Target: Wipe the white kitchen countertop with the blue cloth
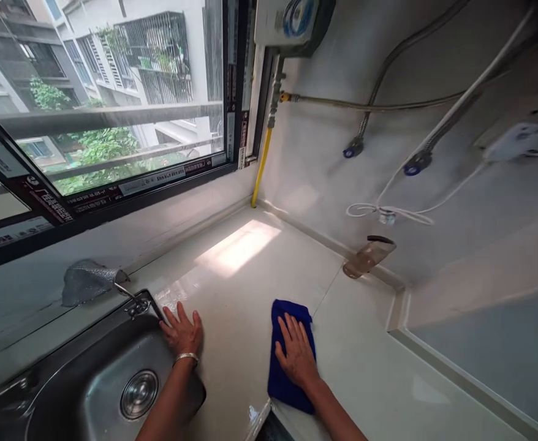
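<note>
A dark blue cloth [280, 383] lies spread on the pale countertop [232, 343]. My right hand [296, 355] rests flat on top of it, fingers stretched out together, pressing rather than gripping. To the left, my left hand [184, 331], with a bangle at the wrist, has its fingers spread at the corner of the steel sink [106, 398]. Its palm seems to lie on the counter beside the rim, and it holds nothing.
A brownish clear cup-like container [369, 256] tilts against the right wall. A grey mesh bag [87, 283] sits behind the sink by the window. A yellow pipe [262, 165] rises at the back corner; a white cord [388, 211] hangs on the wall. A dark opening [273, 427] shows at the bottom.
</note>
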`<state>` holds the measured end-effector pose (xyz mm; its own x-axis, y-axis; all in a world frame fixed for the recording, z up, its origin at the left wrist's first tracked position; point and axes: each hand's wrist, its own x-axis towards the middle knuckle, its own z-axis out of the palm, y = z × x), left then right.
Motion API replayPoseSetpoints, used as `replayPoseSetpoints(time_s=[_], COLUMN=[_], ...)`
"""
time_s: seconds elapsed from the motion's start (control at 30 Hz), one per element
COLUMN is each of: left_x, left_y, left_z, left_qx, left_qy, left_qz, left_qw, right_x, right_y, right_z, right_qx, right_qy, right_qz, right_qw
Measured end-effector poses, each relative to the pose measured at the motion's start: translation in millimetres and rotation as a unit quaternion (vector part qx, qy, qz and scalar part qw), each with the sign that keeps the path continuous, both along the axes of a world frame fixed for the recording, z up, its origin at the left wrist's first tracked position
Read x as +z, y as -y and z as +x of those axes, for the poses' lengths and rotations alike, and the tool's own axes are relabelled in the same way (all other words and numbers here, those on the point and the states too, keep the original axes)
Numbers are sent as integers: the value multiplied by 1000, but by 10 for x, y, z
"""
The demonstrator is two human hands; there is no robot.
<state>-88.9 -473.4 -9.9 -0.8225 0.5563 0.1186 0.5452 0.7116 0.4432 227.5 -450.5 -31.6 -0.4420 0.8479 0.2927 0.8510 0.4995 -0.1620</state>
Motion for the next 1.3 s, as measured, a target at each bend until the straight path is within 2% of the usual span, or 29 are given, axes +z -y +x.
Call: replayPoseSetpoints(time_s=[0.13, 0.23, 0.3, 0.37, 0.47, 0.57, 0.7, 0.83, 1.03, 1.17, 1.3], left_x=[48, 70, 84, 95, 104, 102, 58, -33, -118, -185, -308], left_y=[13, 25, 28, 23, 6, -13, -46, -76, -36, 23, 50], left_z=[-22, -53, -61, -53, -31, -23, -47, -90, -156, -169, -163], left_qx=[-2, -18, -22, -11, 0, -6, -6, -8, -30, -30, -17], left_qy=[9, 28, 41, 37, 25, 35, 21, -10, -27, -20, -41], left_qz=[-4, -10, -14, -5, 11, 13, 7, 2, -22, -36, -22], left_qw=[1000, 999, 999, 999, 1000, 999, 1000, 1000, 999, 999, 999], right_x=[-71, -232, -378, -496, -532, -434, -322, -293, -255, -253, -236], right_y=[149, 333, 424, 436, 263, -121, -805, -1531, -2522, -3052, -3461], right_z=[671, 983, 1060, 1048, 945, 842, 736, 603, 408, 217, -139], right_qx=[-58, -134, -150, -127, -108, -143, -202, -243, -267, -277, -288], right_qy=[-2, -21, -39, -50, -67, -81, -76, -51, -23, -26, -16], right_qz=[9, 34, 37, 27, 24, 39, 62, 78, 88, 74, 53], right_qw=[998, 990, 987, 990, 992, 986, 975, 966, 959, 958, 956])
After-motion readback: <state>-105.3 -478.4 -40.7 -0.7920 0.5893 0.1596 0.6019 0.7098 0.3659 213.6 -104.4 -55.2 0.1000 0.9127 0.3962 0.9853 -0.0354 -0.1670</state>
